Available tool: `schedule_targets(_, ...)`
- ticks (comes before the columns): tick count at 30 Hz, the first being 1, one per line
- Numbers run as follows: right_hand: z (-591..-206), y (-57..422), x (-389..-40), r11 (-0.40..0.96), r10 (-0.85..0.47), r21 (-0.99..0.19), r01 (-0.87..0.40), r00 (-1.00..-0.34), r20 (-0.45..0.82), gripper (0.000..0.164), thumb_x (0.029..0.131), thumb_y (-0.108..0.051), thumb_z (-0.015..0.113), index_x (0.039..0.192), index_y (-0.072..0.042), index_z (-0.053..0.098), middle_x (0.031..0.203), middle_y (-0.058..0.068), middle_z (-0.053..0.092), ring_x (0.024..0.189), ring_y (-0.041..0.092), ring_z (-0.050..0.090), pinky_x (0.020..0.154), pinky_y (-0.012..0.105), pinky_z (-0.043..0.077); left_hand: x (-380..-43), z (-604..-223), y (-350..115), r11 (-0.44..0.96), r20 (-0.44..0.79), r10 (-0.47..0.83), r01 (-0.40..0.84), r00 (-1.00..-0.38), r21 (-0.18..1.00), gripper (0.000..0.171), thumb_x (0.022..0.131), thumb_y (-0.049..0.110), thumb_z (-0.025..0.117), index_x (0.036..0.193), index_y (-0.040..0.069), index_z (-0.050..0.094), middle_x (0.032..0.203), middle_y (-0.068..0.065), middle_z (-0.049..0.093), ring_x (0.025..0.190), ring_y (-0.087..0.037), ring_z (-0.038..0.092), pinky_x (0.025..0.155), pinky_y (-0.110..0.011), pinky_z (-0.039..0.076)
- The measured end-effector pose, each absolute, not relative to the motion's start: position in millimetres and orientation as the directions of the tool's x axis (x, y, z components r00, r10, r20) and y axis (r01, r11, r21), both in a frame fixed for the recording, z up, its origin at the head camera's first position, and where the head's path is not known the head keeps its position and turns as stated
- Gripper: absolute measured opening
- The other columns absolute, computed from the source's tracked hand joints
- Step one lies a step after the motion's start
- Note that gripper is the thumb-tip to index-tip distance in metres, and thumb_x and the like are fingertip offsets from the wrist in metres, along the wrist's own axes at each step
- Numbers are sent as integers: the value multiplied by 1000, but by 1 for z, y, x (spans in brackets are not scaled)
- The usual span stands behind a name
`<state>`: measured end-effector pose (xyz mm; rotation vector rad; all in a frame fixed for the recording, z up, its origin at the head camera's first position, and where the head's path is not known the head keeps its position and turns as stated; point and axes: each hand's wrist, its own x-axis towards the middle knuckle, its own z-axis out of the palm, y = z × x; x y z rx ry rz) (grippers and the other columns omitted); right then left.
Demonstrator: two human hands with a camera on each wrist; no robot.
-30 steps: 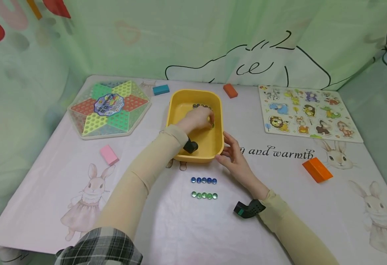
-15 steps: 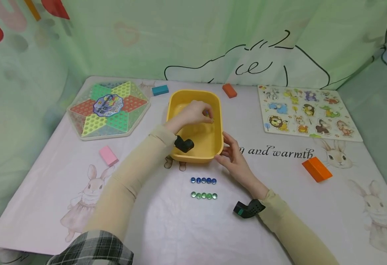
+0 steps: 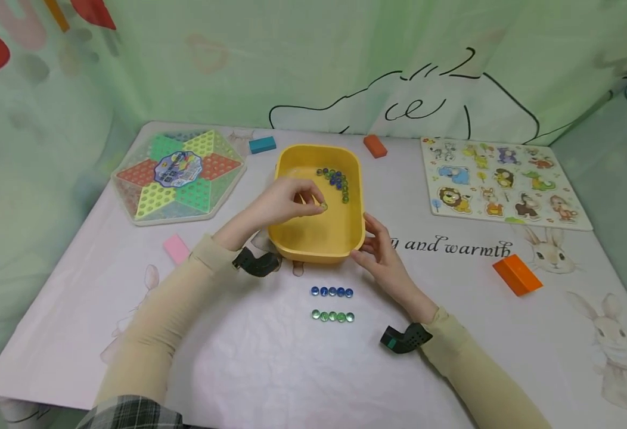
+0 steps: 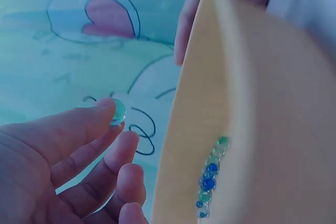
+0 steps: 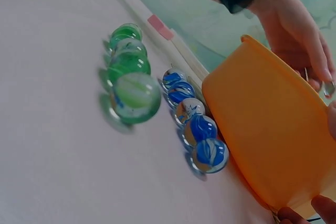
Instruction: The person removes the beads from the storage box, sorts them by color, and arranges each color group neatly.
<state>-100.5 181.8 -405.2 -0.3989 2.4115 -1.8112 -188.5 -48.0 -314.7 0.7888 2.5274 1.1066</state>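
My left hand (image 3: 289, 199) is over the near left part of a yellow plastic tub (image 3: 313, 247), pinching a green glass marble (image 4: 119, 113) between thumb and forefinger. Several green and blue marbles (image 3: 337, 179) lie inside the tub toward its far right side. Against the tub's near right corner, my right hand (image 3: 383, 256) rests with fingers along the outer wall and thumb by the rim. In front of the tub, a row of blue marbles (image 3: 332, 292) lies on the cloth. Closer to me is a parallel row of green marbles (image 3: 332, 316).
A Chinese checkers board (image 3: 179, 179) lies at the far left, an animal puzzle board (image 3: 506, 185) at the far right. Around the tub are a blue block (image 3: 262, 145), a red-orange block (image 3: 375, 146), a pink block (image 3: 176, 248) and an orange block (image 3: 517, 274).
My left hand has lifted from the marbles at the tub's far right and moved back toward the near left, carrying a green marble. My right hand has stayed at the tub's corner.
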Motion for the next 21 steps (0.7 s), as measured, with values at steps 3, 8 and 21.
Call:
schedule_targets(3, -407, 182, -101, 261, -268, -953, -152, -960, 80, 75, 90, -9, 58, 147, -23, 13, 146, 12, 25, 116, 28, 45, 94, 14, 37, -170, -313, -59, 547, -20, 584, 376, -811, 748, 17, 84, 22, 67, 97, 10, 66, 82, -3, 60, 73, -17, 50, 65, -24, 41)
schedule_targets(8, -407, 183, -101, 257, -274, -953, -163, -957, 90, 74, 90, -7, 57, 147, -23, 12, 146, 13, 25, 116, 28, 45, 94, 15, 37, -147, -315, -73, 492, 33, 620, 421, -784, 762, 15, 83, 19, 68, 95, 9, 66, 78, -1, 60, 70, -15, 50, 64, -25, 42)
schedule_targets(21, -406, 182, -103, 257, -275, -952, -166, -957, 92, 75, 90, -7, 57, 147, -22, 12, 145, 12, 25, 116, 27, 45, 94, 13, 36, -108, -335, -97, 440, 38, 730, 512, -682, 738, 12, 82, 16, 70, 92, 11, 65, 72, 6, 57, 63, -7, 47, 58, -20, 41)
